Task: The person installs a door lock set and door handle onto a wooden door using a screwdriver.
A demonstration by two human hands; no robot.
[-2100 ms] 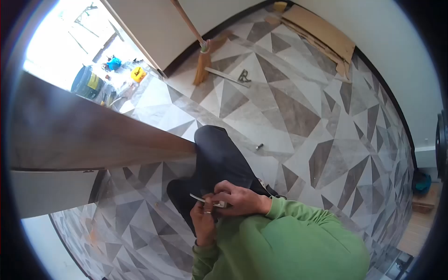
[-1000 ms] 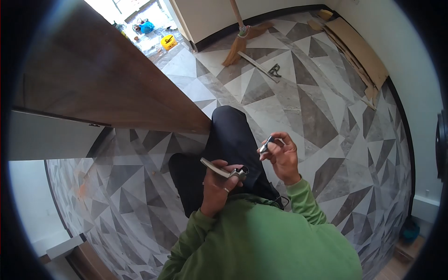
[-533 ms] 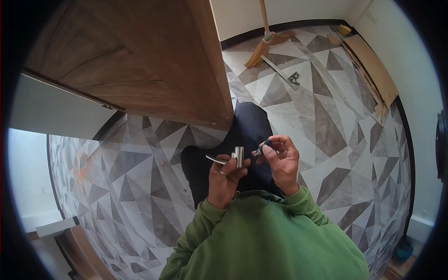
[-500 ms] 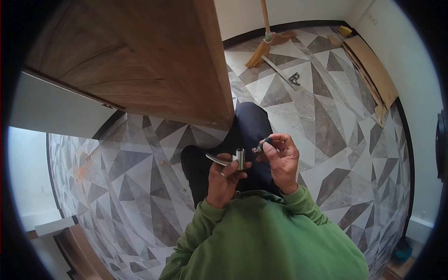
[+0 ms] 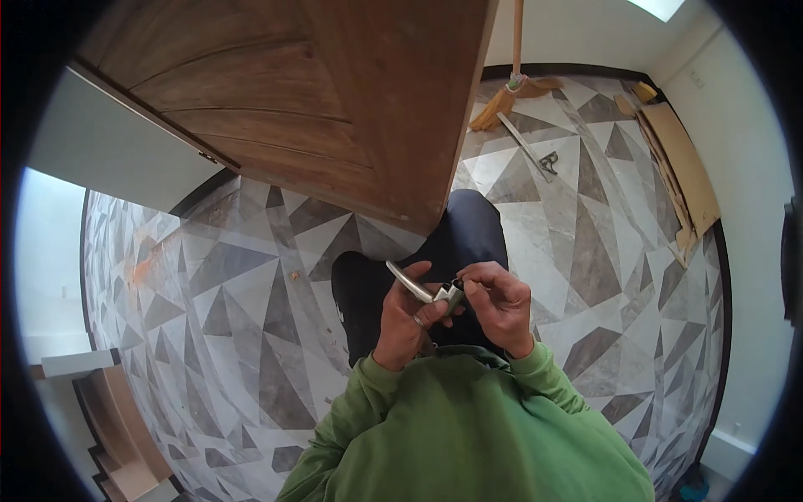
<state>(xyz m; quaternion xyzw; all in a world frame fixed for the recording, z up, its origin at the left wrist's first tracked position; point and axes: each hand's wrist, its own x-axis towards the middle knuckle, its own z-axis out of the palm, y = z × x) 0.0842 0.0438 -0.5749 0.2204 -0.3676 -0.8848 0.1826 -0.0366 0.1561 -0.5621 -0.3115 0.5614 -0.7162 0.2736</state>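
Observation:
A silver door lever handle point(image 5: 409, 281) rests in my left hand point(image 5: 402, 325), its curved arm pointing up and left. My thumb presses against the hollow round end, and a ring circles one finger. My right hand point(image 5: 504, 305) pinches a small dark part point(image 5: 458, 284) right at the mouth of that round end, fingertips mostly covering it. Both hands are held close together over my dark trousers point(image 5: 473, 226).
A wooden door point(image 5: 393, 109) stands just ahead on the left. Beyond it, a straw broom point(image 5: 499, 109) leans near the wall, with a combination square point(image 5: 527, 149) on the patterned floor. Flattened cardboard point(image 5: 682, 159) lies along the right wall.
My right hand has brought the small dark part over to the lever handle's round end. The left hand has tilted the handle, its arm now steeper. The view has shifted slightly.

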